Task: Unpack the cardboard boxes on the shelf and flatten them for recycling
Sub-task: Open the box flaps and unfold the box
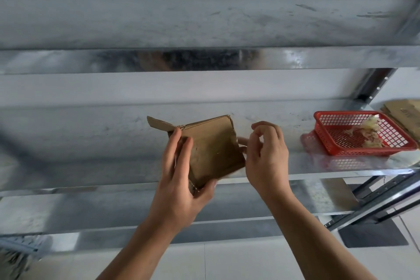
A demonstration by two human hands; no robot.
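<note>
A small brown cardboard box (213,150) is held up in front of the metal shelf (91,143), tilted, with one flap sticking out at its upper left. My left hand (181,179) grips its left side, fingers on the front face and thumb under the lower corner. My right hand (266,154) is at the box's right edge with fingers curled; one fingertip touches the edge, and whether it pinches the cardboard is unclear.
A red plastic basket (322,120) with crumpled packing material stands on the shelf at the right. Flattened cardboard (404,116) lies beyond it at the far right. Another shelf board runs above, and a dark upright post stands at the right.
</note>
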